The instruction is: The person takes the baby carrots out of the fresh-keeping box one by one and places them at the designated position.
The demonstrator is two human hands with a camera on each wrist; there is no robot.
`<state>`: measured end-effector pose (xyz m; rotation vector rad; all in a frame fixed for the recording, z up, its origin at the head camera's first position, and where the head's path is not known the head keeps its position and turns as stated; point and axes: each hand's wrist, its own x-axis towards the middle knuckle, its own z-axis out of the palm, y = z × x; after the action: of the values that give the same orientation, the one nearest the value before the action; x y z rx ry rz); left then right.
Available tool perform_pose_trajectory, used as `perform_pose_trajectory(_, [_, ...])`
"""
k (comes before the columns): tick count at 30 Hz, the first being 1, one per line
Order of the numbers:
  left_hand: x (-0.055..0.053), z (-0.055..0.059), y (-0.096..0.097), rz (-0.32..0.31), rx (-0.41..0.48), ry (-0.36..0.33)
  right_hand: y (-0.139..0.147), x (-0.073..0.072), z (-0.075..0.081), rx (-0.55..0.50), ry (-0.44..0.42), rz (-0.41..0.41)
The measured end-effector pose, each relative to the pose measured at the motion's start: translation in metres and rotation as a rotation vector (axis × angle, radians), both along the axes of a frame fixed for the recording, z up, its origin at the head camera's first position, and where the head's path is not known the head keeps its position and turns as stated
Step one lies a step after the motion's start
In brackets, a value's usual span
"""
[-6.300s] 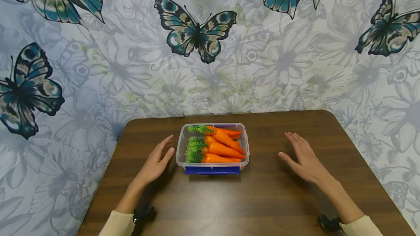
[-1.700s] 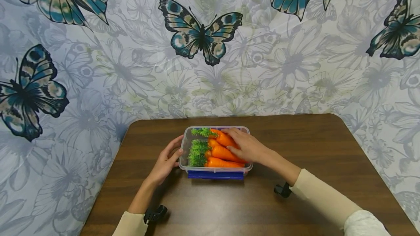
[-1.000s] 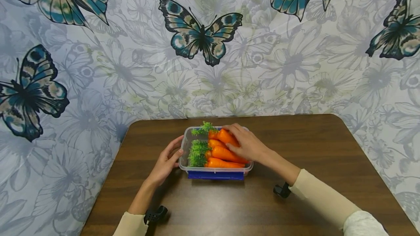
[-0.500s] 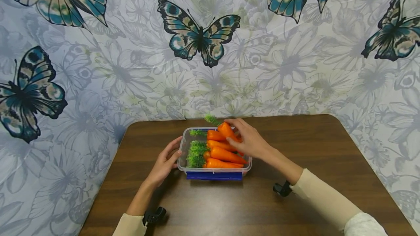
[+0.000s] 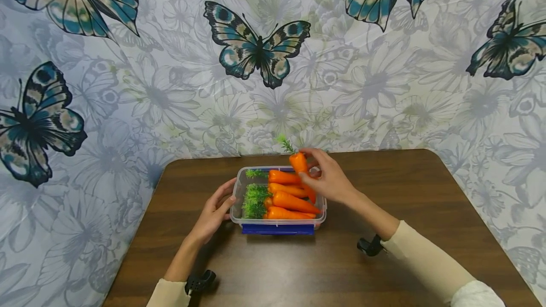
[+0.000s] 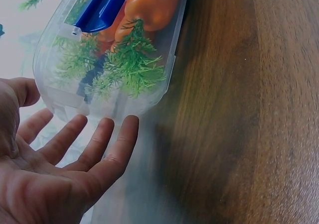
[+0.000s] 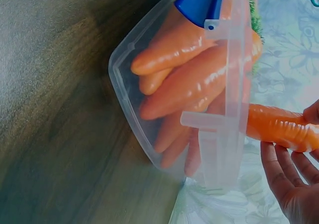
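A clear plastic box (image 5: 237, 188) with blue clips stands on the table, holding several orange carrots (image 5: 294, 201) with green leafy tops (image 5: 255, 201) toward the left. My right hand (image 5: 330, 177) pinches one carrot (image 5: 298, 161) between thumb and fingers. It is tilted, with its leafy end raised above the far rim and its tip low over the box. In the right wrist view, the held carrot (image 7: 276, 126) is partly behind the box wall. My left hand (image 5: 213, 211) rests its thumb and extended fingertips against the box's left end, as the left wrist view also shows.
The brown wooden table (image 5: 273, 269) has rounded far corners. Directly behind it hangs a pale floral backdrop (image 5: 367, 84) with printed butterflies (image 5: 259, 44). A dark wrist device (image 5: 200, 282) sits on the left wrist and another (image 5: 370, 246) on the right.
My hands have come in from either side of the box. The right hand has taken hold of the rear carrot and raised its leafy end up and out. My left hand stays at the box.
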<state>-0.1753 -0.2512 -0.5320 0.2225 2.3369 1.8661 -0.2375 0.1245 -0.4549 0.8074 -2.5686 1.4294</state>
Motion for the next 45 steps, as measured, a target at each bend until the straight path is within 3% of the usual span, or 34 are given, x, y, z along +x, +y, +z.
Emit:
perform_pose_trajectory(7, [0.0, 0.0, 0.0, 0.011, -0.001, -0.002, 0.008, -0.001, 0.002, -0.023, 0.001, -0.02])
perform_pose_trajectory(23, [0.001, 0.0, 0.002, 0.008, 0.004, -0.005, 0.033, 0.0, 0.005, -0.111, -0.084, -0.112])
perform_pose_trajectory(45, [0.002, 0.001, 0.004, 0.019, -0.015, -0.009, 0.08, -0.002, -0.011, -0.057, -0.155, -0.192])
